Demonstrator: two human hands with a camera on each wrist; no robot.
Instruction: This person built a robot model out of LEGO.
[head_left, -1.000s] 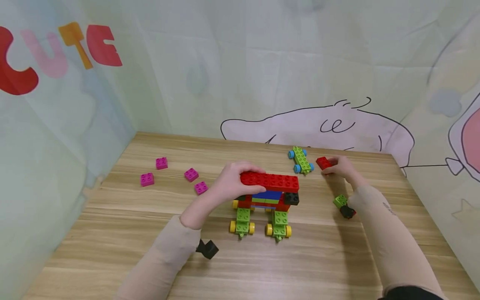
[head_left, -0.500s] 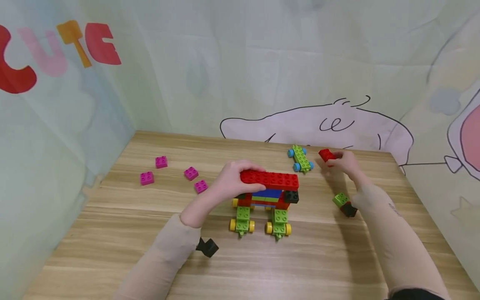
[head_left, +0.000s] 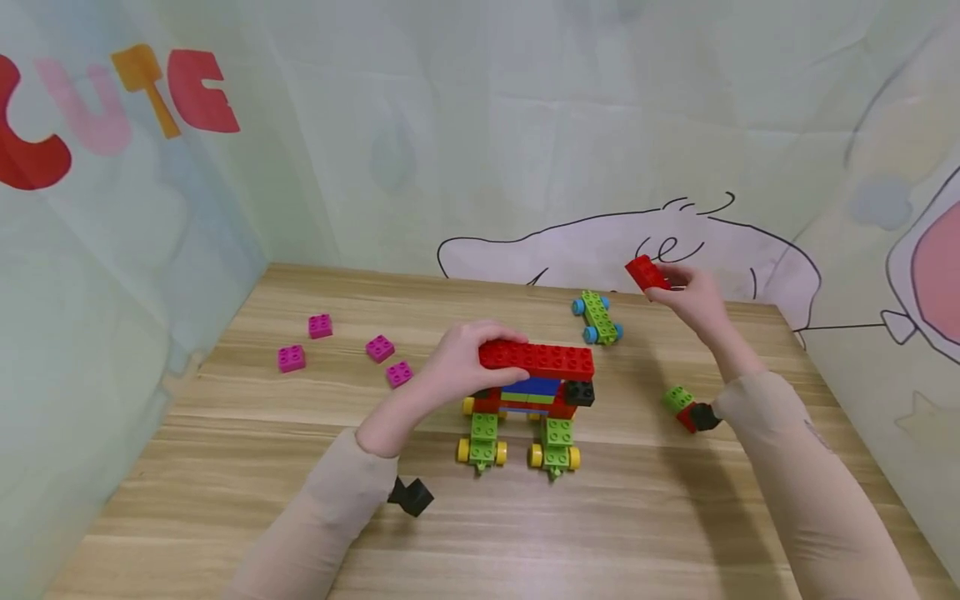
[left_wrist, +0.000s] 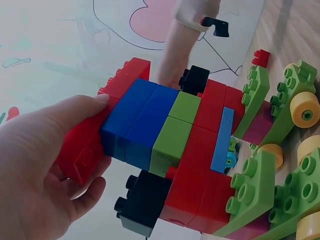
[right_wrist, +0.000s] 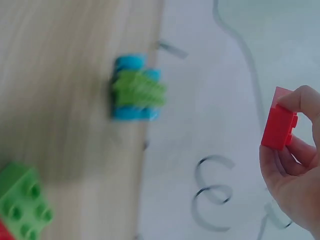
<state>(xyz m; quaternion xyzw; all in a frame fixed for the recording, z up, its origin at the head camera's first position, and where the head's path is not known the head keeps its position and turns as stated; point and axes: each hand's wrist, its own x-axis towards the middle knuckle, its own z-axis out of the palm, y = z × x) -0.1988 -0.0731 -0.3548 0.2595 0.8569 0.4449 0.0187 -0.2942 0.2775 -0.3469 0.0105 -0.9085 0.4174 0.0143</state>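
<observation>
My left hand point(head_left: 465, 362) grips the left end of the long red top layer point(head_left: 555, 360) on a toy built from building bricks. Under that layer come blue bricks point(left_wrist: 137, 117), lime green bricks point(left_wrist: 175, 132), black bricks point(left_wrist: 142, 202) at both sides, then red ones. The toy stands on green wheeled bases point(head_left: 557, 446) with yellow wheels. My right hand point(head_left: 697, 304) holds a small red brick point(head_left: 647, 273) raised over the back right of the table, pinched between thumb and fingers. In the right wrist view the red brick point(right_wrist: 278, 120) shows its studs toward the palm.
A green car base point(head_left: 598, 318) with blue wheels sits at the back. Right of the toy lies a green and red brick piece point(head_left: 680, 402). Several magenta bricks point(head_left: 379, 348) are spread at left on the wooden table point(head_left: 225, 467). Printed curtains point(head_left: 525, 150) stand behind.
My right hand has lifted the red brick up off the back right of the table. The left hand keeps its grip on the toy, which stays in place.
</observation>
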